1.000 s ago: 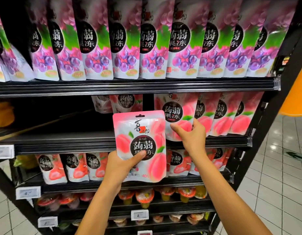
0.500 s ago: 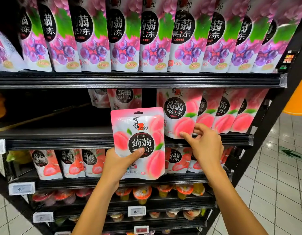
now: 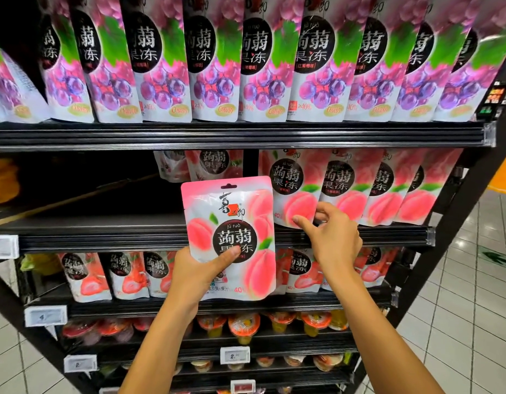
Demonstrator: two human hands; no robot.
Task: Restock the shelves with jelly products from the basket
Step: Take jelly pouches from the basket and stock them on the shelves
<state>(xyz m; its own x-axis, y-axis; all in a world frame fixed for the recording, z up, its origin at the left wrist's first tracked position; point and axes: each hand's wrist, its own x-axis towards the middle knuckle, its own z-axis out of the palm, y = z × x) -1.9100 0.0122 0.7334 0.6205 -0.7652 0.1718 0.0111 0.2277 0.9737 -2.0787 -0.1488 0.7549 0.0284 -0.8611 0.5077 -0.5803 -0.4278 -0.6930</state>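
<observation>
Fingers [image 3: 303,222] of the right hand [image 3: 335,243], loosely open, touch the shelved peach row [image 3: 359,191], while the left hand [image 3: 195,277] grips a peach jelly pouch [image 3: 232,223] before the middle shelf [image 3: 104,238], not yet placed; the shelf's left stretch looks unfilled.

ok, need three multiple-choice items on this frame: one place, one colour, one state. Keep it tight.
1. The grape pouches stand on: A) the highest shelf in view B) the floor C) the lowest shelf.
2. The top band of the held pouch is: A) green B) pink C) black.
3. The held pouch is: A) lying flat on a shelf B) torn open C) upright in the left hand.
Answers: 1 A, they line the uppermost shelf; 2 B, its top edge shows pink; 3 C, the left thumb presses its front.
</observation>
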